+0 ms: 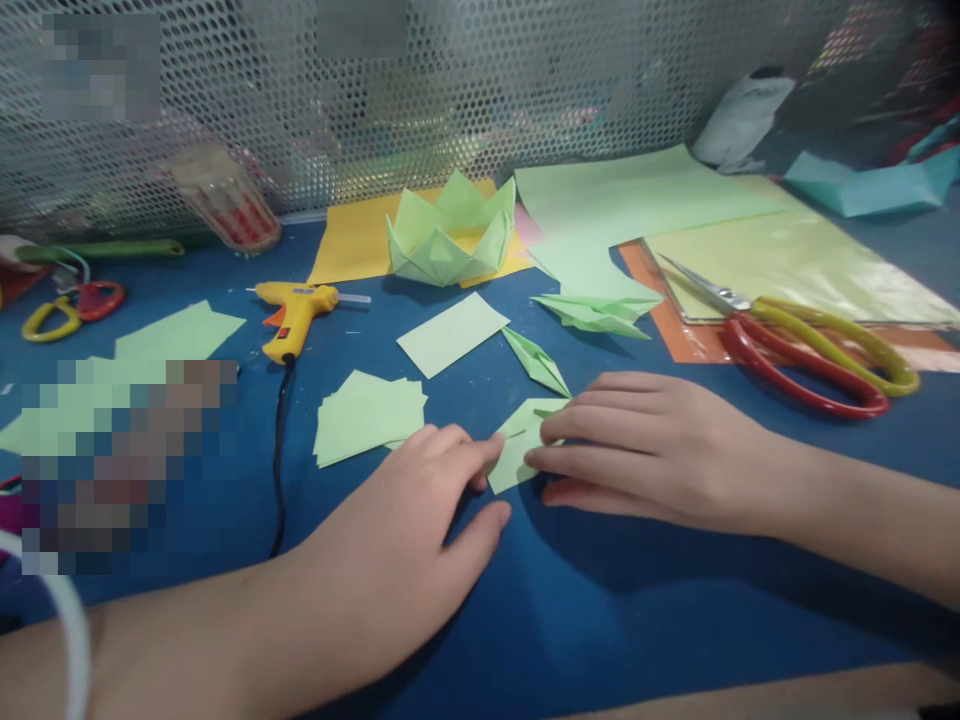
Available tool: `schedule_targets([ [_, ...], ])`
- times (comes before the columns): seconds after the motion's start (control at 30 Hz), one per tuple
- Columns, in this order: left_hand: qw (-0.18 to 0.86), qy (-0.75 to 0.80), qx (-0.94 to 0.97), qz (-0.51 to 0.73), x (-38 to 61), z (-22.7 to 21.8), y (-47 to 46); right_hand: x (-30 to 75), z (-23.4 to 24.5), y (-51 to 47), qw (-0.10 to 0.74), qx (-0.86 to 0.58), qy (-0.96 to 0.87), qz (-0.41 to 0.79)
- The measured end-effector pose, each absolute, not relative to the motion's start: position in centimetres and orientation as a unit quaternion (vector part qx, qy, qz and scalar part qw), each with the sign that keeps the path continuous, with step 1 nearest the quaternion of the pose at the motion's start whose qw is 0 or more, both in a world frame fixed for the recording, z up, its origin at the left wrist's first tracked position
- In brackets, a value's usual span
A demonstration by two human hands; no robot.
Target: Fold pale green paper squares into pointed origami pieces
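A small piece of light green paper [514,455] lies on the blue table between my hands, with a fold along its upper right part. My left hand [420,510] touches its left edge with the index finger; the thumb is held apart and the other fingers curl under. Over the paper's right side, my right hand [660,450] presses with its fingers, hiding part of it. Just above is a narrow folded green paper piece [536,362]. A green paper rectangle [452,335] and a stack of green paper rectangles [367,420] lie nearby.
Behind stand a green folded paper bowl [450,240] and another folded green piece [596,310]. A yellow glue gun [289,310] with a black cord lies left. Large red-and-yellow-handled scissors [810,345] lie right, points toward the back. A perforated metal panel [450,100] bounds the table.
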State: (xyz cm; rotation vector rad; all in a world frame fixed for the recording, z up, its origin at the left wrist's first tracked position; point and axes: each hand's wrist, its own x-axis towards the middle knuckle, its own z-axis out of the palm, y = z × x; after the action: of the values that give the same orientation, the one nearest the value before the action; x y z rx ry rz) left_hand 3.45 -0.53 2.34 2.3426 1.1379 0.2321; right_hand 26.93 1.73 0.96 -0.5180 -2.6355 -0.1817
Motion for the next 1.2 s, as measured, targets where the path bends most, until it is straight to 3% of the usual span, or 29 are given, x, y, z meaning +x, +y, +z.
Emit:
schedule_targets([
  [0.17, 0.326, 0.447, 0.83, 0.073, 3.0, 2.8, -0.6, 26.5, 0.9, 1.6, 0.226, -0.185, -0.952, -0.092],
  [0.37, 0.225, 0.413, 0.877, 0.096, 3.1, 2.0, 0.2, 26.8, 0.8, 1.9, 0.223, -0.186, -0.951, -0.104],
  [0.87, 0.104, 0.324, 0.933, 0.119, 3.2, 1.8, 0.2, 27.5, 0.7, 2.5, 0.207, -0.151, -0.956, -0.146],
  [1.2, 0.212, 0.3, 0.929, 0.05, 2.2, 2.8, 1.7, 26.9, 0.9, 2.1, 0.201, -0.103, -0.966, -0.126],
])
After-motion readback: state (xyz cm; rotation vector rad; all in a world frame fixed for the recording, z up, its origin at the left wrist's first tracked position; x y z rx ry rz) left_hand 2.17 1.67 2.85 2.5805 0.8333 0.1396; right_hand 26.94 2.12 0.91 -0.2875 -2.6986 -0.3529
